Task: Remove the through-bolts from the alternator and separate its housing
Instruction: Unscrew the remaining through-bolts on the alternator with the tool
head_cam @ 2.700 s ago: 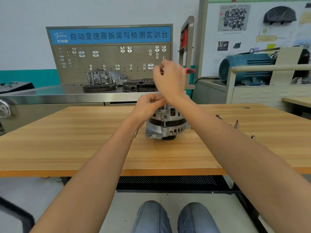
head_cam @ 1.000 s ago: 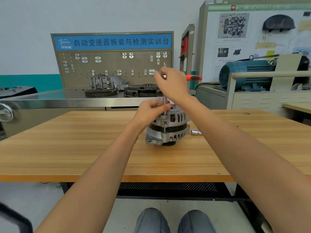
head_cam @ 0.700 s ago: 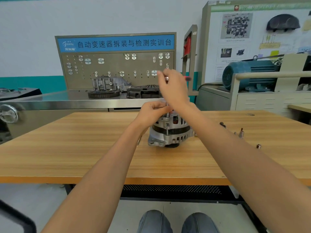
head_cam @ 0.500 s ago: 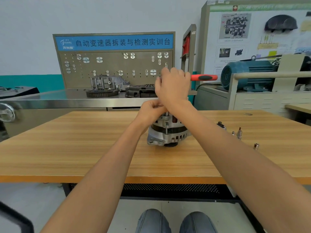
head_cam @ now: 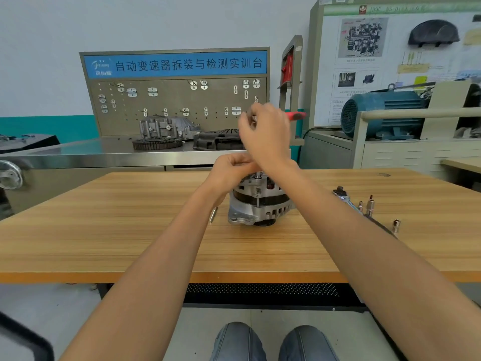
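Observation:
A silver alternator (head_cam: 256,204) stands upright on the wooden table (head_cam: 130,230), a through-bolt (head_cam: 258,194) visible down its front side. My left hand (head_cam: 230,169) rests closed on the alternator's top left. Above it my right hand (head_cam: 268,131) grips a red-handled ratchet wrench (head_cam: 295,115), whose handle points right; the tool's shaft down to the alternator is mostly hidden behind my hands.
A loose bolt (head_cam: 213,214) lies left of the alternator. To the right lie a second ratchet (head_cam: 343,195) and several sockets (head_cam: 369,204). Behind the table stands a steel bench (head_cam: 78,155) with gearbox parts and a pegboard; a blue motor (head_cam: 382,113) sits at right.
My right hand has swung the red handle back and forth over the alternator; its tip now shows less than half a second ago. My left hand stays on the alternator's top.

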